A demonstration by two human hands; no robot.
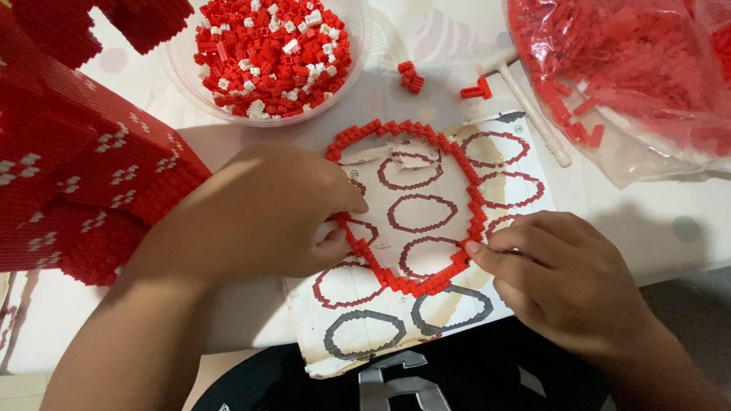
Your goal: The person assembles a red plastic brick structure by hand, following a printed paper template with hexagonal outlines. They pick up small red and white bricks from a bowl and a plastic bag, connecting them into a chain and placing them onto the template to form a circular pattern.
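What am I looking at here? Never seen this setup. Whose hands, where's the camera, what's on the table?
There is no machine: one head-worn camera looks down at a person's bare hands. The left hand and right hand pinch opposite sides of a red brick ring, which lies on a worn instruction sheet printed with oval outlines. Around it on the white table: a clear bowl of red and white bricks, a plastic bag of red bricks, a white tool, a few loose bricks, and a large red brick model at left.

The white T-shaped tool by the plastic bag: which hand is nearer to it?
Right. The right hand is below the white T-shaped tool, at the brick ring's lower right edge; the left hand is farther left.
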